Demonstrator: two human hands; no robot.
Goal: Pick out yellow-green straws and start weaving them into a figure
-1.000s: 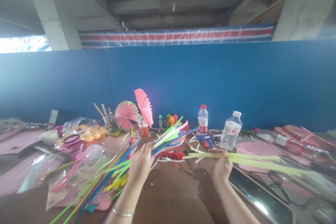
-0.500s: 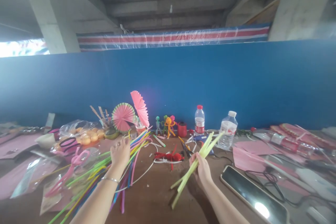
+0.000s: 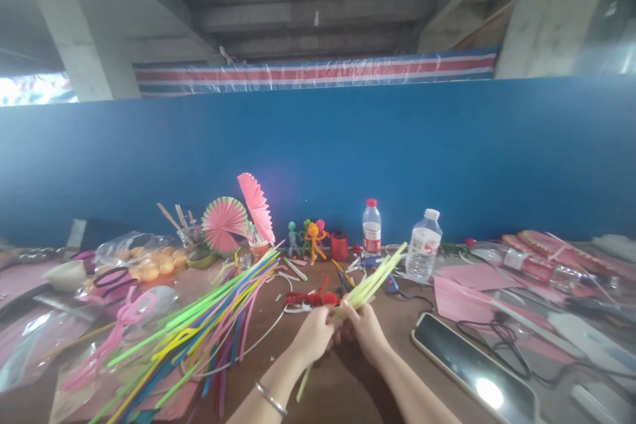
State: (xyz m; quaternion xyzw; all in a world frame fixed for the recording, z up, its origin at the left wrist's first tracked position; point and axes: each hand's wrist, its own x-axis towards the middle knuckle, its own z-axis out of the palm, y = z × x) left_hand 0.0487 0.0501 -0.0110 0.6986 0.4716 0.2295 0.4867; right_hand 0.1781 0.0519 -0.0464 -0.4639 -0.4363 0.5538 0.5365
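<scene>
Pale yellow-green pipe cleaners (image 3: 373, 281) slant up and to the right out of my two hands, and one end sticks out below. My right hand (image 3: 364, 330) is closed around the bundle. Touching it from the left, my left hand (image 3: 318, 331) has its fingers closed at the lower part of the same bundle; its fingertips are partly hidden. Just behind the hands lies a red fuzzy shape (image 3: 311, 299). A large spread of coloured pipe cleaners (image 3: 199, 324) lies to the left of my left hand.
A phone (image 3: 472, 368) lies at the right near black cables. Behind stand two bottles (image 3: 371, 232), a red pot (image 3: 339, 246), small fuzzy figures (image 3: 314, 240) and pink paper fans (image 3: 224, 225). Pink scissors-like loops and plastic bags are at the left.
My left hand has left the coloured pipe cleaners and moved right to the yellow-green bundle. My right hand has shifted slightly left with it. The view has turned slightly right.
</scene>
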